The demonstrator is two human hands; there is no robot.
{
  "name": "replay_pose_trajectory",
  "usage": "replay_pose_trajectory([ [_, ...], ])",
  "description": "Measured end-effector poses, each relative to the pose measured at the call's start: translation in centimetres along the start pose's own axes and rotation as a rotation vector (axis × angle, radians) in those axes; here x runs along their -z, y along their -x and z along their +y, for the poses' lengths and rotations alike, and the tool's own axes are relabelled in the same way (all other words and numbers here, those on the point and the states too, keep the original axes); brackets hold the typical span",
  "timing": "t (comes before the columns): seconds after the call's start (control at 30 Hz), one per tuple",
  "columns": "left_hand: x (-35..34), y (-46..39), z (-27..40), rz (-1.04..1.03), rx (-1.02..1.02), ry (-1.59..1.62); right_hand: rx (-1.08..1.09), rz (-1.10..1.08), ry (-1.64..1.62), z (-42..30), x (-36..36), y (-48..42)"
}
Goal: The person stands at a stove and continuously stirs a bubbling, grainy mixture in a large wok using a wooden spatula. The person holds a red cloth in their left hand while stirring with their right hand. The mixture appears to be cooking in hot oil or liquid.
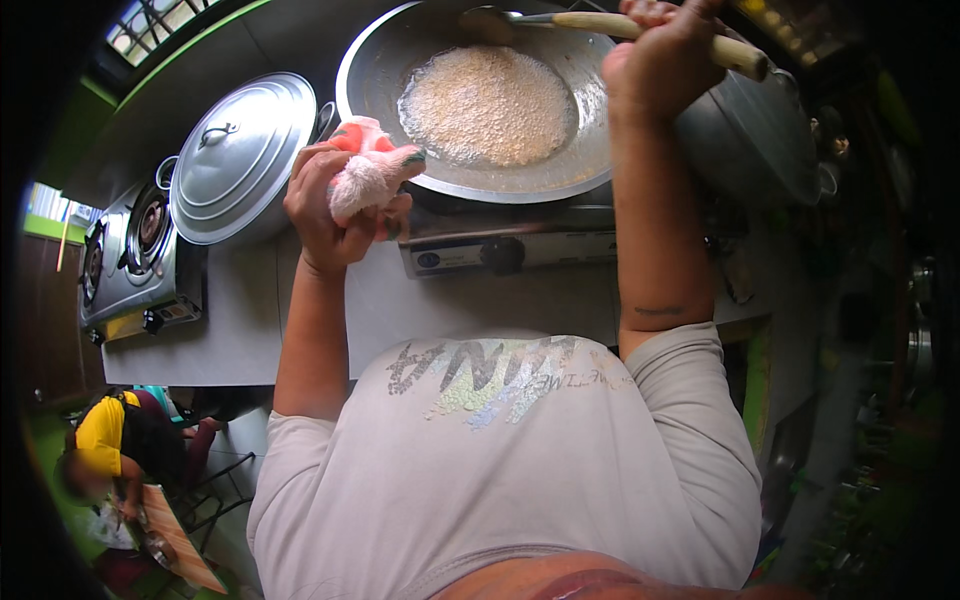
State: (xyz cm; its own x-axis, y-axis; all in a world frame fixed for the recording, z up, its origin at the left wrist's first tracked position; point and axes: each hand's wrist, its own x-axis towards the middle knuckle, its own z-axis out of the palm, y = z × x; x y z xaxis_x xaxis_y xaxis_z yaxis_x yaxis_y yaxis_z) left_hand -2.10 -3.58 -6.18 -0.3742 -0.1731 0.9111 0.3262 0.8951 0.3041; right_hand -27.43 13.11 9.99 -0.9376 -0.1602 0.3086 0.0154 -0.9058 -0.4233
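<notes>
A wide metal wok [517,176] sits on a gas stove [480,255], with bubbling, foamy pale-brown food [487,105] in its bottom. My right hand [664,64] is closed around the wooden handle of a ladle or turner [600,24]. The metal head of that tool rests at the far side of the wok, partly in shadow. Bunched in my left hand [322,202] is a pink and white cloth [371,169], at the wok's near left rim. Whether the cloth touches the rim I cannot tell.
A large lidded aluminium pot [247,150] stands left of the wok. Beyond it is a two-burner gas stove [142,255]. Another big metal pot [757,135] stands behind my right forearm. At lower left, a person in yellow [112,427] bends over a small wooden table [184,540].
</notes>
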Motion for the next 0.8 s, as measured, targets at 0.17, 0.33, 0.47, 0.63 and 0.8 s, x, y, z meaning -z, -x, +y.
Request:
replay_pose_trajectory([
  [0.17,-0.9,-0.6,0.0,0.05,0.015,0.009,0.031,-0.223,-0.187,2.1,-0.1,3.3],
  [0.33,-0.8,-0.6,0.1,0.042,0.016,0.012,0.036,-0.266,-0.023,0.0,1.2,6.1],
  [0.47,-0.9,-0.7,0.2,0.048,0.011,0.007,0.011,-0.416,0.235,-4.3,2.2,8.4],
  [0.63,-0.9,-0.8,0.5,0.058,-0.02,-0.011,-0.152,-0.65,0.161,-10.9,4.9,8.0],
  [0.8,-0.9,-1.1,0.6,0.049,-0.034,-0.019,-0.219,-0.765,0.181,-17.2,5.0,7.6],
])
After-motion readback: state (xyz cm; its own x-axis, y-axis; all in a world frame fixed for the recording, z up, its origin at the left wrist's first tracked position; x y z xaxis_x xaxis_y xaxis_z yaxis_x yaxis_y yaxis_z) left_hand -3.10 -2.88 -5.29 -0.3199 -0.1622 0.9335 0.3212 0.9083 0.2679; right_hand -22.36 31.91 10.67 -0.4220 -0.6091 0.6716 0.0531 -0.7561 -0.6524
